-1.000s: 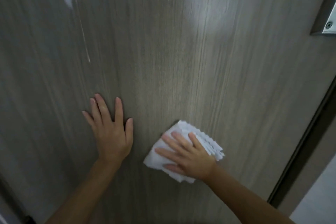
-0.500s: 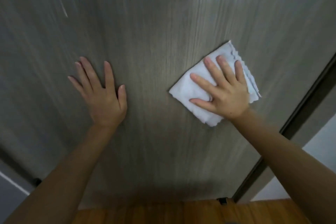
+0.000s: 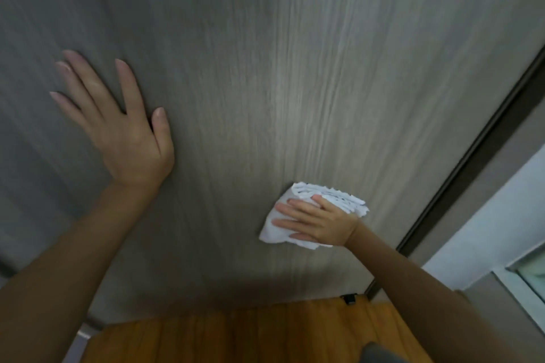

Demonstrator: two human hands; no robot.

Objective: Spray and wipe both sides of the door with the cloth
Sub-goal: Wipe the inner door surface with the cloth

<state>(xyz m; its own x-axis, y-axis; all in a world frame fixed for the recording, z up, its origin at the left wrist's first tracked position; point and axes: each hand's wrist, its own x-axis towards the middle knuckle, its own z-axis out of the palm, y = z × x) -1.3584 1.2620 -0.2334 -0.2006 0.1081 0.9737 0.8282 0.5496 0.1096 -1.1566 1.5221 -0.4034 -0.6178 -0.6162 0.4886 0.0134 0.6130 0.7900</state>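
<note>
Now my right hand [image 3: 317,222] presses the folded cloth [image 3: 298,216] flat low on the door [image 3: 265,68]; left hand [image 3: 118,124] braces, fingers spread. Uneven pressure could bunch the cloth or swing the door.

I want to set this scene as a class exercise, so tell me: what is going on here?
A person is wiping a door with a white cloth. The right hand presses the folded cloth flat against the lower part of the door, near its right edge and not far above the wooden floor. The left hand rests flat on the door, higher up and to the left, fingers spread, holding nothing. No spray bottle is in view.
</note>
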